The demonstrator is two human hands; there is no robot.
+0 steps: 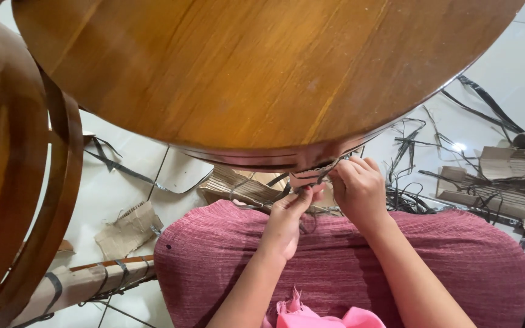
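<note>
Both hands are up at the near edge of the round wooden table (256, 73), picking at the cardboard wrapping (311, 175) stuck under the rim. The left hand (287, 222) pinches a dark plastic strap (287, 193), I think, though it's hard to see. The right hand (356, 188) is curled tight on the cardboard. More scraps (127, 229) litter the white floor (505, 73).

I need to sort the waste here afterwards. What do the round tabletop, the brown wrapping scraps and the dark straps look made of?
Round tabletop: looks like wood with a glossy varnish, showing grain streaks and sheen. Wrapping scraps: corrugated cardboard, with ribbed, torn edges. Dark straps: probably plastic packing strap, thin, flat and curling.
</note>
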